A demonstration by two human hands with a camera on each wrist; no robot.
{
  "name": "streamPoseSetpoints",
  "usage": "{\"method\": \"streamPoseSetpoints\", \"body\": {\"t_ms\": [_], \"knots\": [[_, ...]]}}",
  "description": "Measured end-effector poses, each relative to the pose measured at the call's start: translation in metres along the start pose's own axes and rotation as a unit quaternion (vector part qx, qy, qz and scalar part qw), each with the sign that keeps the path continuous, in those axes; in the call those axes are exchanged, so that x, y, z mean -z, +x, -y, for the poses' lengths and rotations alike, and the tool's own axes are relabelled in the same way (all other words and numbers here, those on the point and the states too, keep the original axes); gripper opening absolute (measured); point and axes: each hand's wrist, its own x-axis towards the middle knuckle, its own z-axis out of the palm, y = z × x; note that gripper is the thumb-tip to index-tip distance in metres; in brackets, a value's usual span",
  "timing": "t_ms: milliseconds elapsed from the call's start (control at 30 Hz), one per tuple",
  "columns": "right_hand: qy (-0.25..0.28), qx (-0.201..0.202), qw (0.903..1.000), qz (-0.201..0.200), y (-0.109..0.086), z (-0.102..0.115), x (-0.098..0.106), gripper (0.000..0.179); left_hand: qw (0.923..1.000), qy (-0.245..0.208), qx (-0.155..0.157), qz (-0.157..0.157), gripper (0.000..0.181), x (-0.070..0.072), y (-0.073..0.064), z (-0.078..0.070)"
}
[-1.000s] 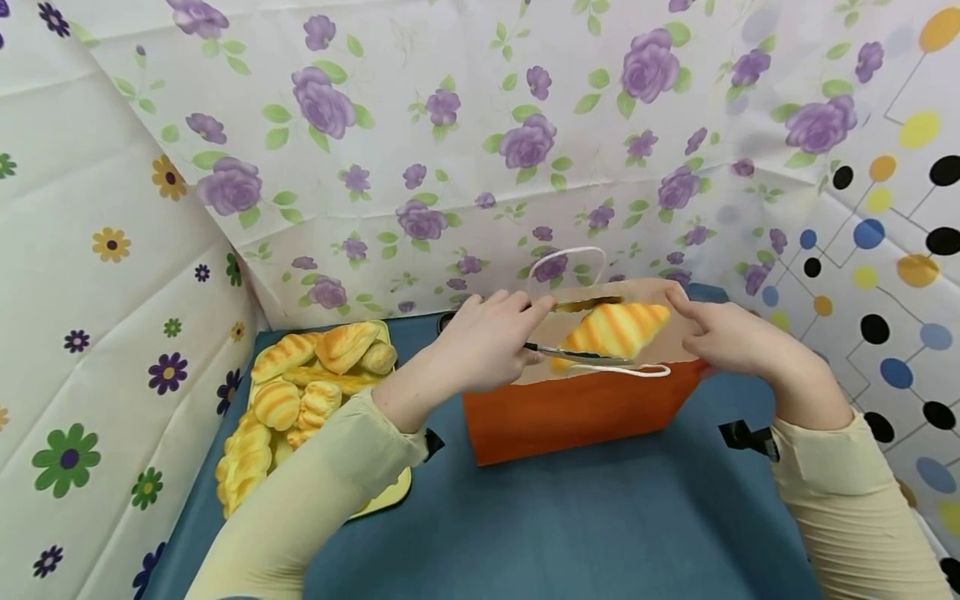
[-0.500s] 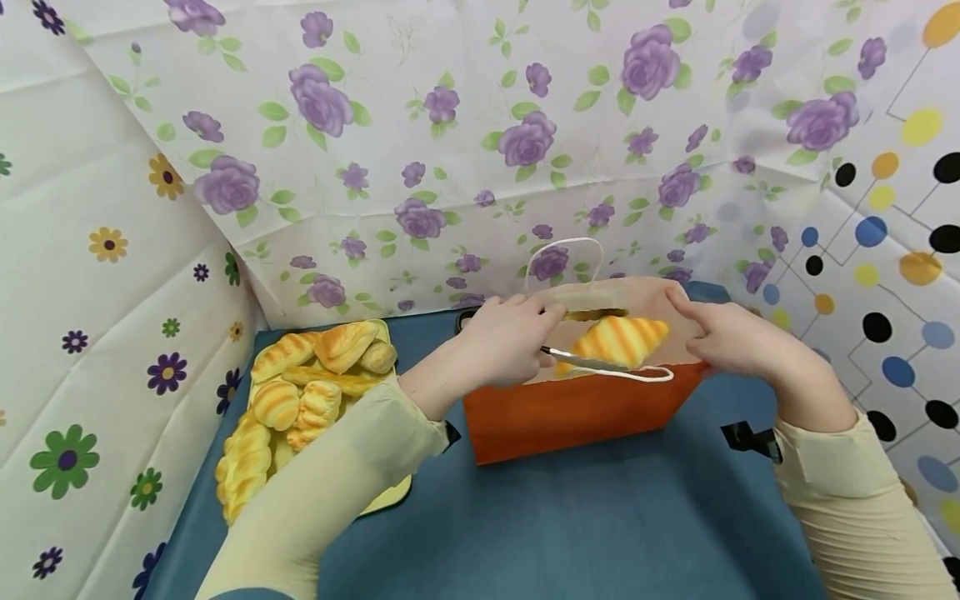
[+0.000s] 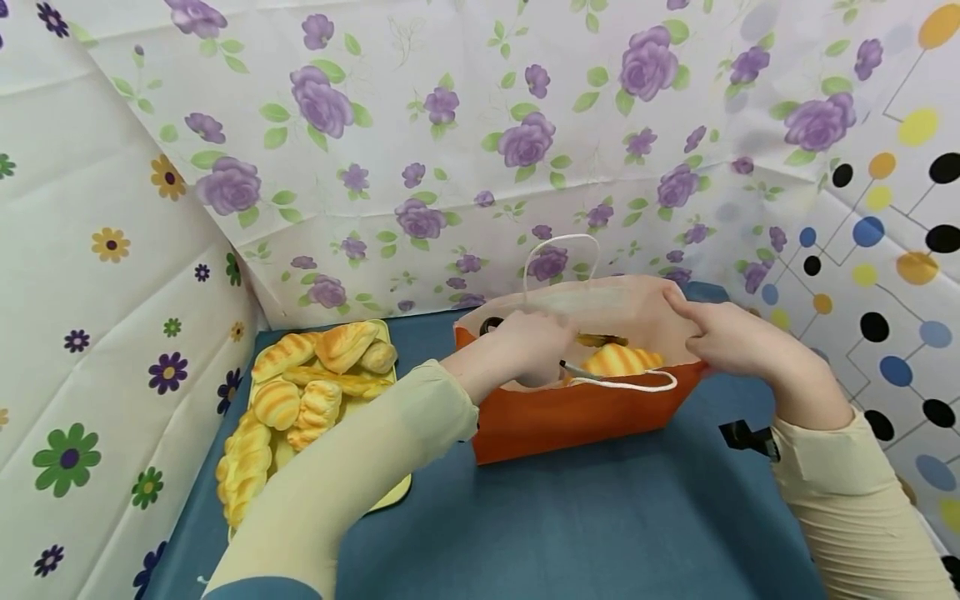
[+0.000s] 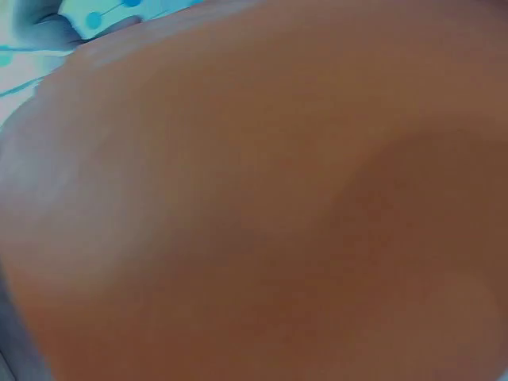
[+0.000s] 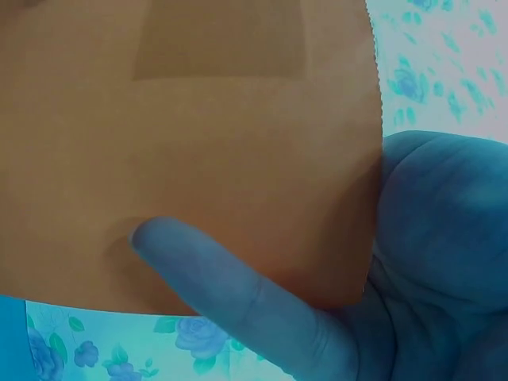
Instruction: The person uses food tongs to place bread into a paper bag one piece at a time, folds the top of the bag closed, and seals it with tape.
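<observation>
In the head view an orange paper bag (image 3: 570,429) stands with its mouth open. My left hand (image 3: 534,346), blurred, is down in the mouth and grips metal tongs (image 3: 602,340) with a dark handle end. Between the tongs' arms is a yellow striped bread roll (image 3: 624,361), its lower part hidden by the bag's front wall. My right hand (image 3: 731,335) holds the bag's right rim, thumb inside. The right wrist view shows that thumb (image 5: 238,286) against the bag's brown inner wall (image 5: 214,167). Brown paper (image 4: 262,206) fills most of the left wrist view.
At the left a pale yellow tray (image 3: 393,493) bears several breads (image 3: 276,405), partly behind my left sleeve. White cord handles (image 3: 558,239) stick up at the bag's back and droop over its front. Patterned cloth walls (image 3: 420,150) border the blue table (image 3: 570,525).
My left hand has moved right and down into the bag with the tongs. The bread roll has sunk behind the front rim. My right hand stays at the rim.
</observation>
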Motion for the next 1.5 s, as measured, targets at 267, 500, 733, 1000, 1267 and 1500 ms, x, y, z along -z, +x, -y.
{"method": "streamPoseSetpoints", "body": {"t_ms": [267,500,733,1000,1267,1500], "knots": [[-0.005,0.006,1.0,0.0,0.001,0.002,-0.001,0.081,0.9972,0.003,-0.016,0.073,0.025,-0.009,0.019,-0.006],[-0.009,0.011,0.9999,-0.004,0.001,0.003,-0.002,0.081,0.9933,-0.009,-0.02,0.113,0.014,-0.013,0.027,-0.008],[-0.01,0.007,0.9999,-0.005,0.001,0.005,-0.001,0.08,0.9961,0.011,-0.021,0.085,0.012,-0.01,0.024,-0.015],[-0.014,0.009,0.9998,-0.008,0.001,0.005,-0.001,0.079,0.9961,0.046,-0.003,0.075,0.013,-0.018,0.032,-0.022],[-0.011,0.009,0.9999,-0.008,0.0,0.005,-0.002,0.078,0.9961,0.062,0.005,0.063,0.012,-0.021,0.033,-0.026],[-0.014,0.013,0.9998,-0.008,-0.001,0.003,-0.002,0.079,0.996,0.075,0.019,0.046,0.038,-0.022,0.034,-0.028]]}}
